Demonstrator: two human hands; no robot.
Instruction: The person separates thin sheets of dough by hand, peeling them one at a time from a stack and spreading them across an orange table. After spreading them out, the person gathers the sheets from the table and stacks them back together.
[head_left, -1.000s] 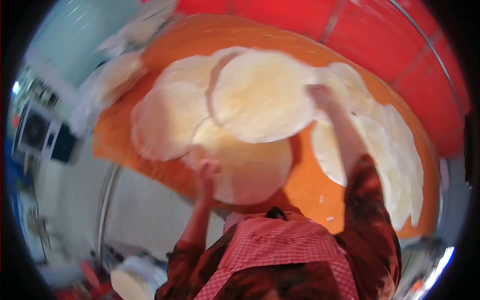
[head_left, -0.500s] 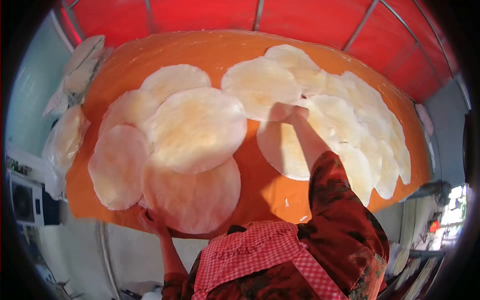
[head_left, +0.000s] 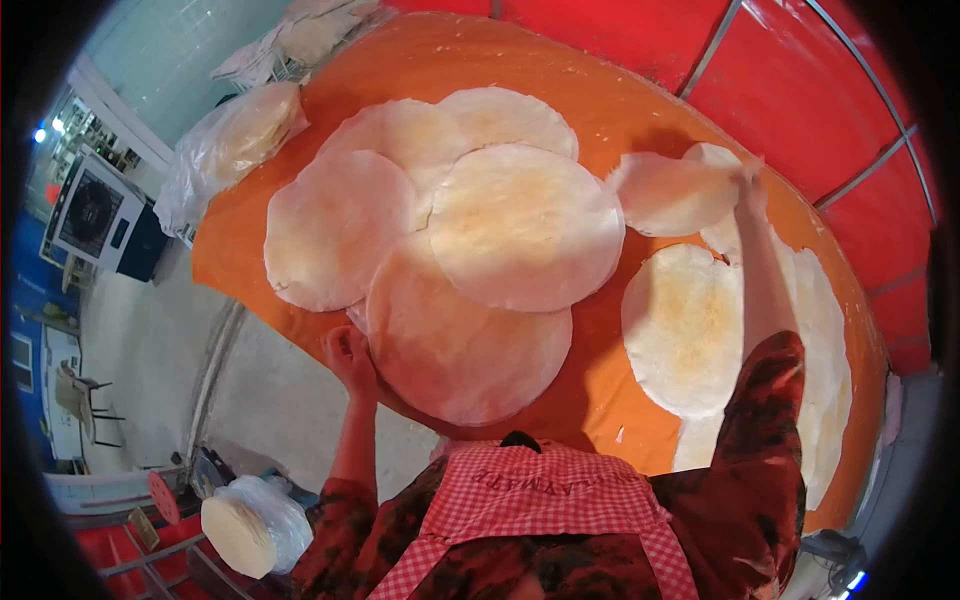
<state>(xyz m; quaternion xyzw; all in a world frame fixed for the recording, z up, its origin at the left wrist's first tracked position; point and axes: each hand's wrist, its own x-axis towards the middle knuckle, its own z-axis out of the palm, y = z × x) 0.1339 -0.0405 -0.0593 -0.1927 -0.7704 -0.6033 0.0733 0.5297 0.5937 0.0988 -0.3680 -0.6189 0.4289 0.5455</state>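
Thin round flatbreads lie overlapping on an orange-covered table (head_left: 600, 400). In my right hand (head_left: 748, 178), at the far right, a flatbread (head_left: 675, 195) is gripped by its right edge, and its surface is shaded. Below that one lies a pale flatbread (head_left: 685, 325). My left hand (head_left: 347, 352) is at the near left table edge, fingers curled in beside the rim of the lower flatbread (head_left: 465, 345); what they hold, if anything, is hidden. Nearby are a left flatbread (head_left: 338, 230) and a large top flatbread (head_left: 525, 225).
Wrapped flatbreads in a plastic bag (head_left: 240, 145) sit at the table's left end. Another bagged stack (head_left: 250, 530) is at lower left. A red wall panel (head_left: 800, 110) borders the far side. An air cooler (head_left: 105, 215) stands on the floor at left.
My view has turned, so the table appears rotated. My right hand has moved farther across the table with a flatbread, uncovering more of the one beneath. My left hand stays near the same rims.
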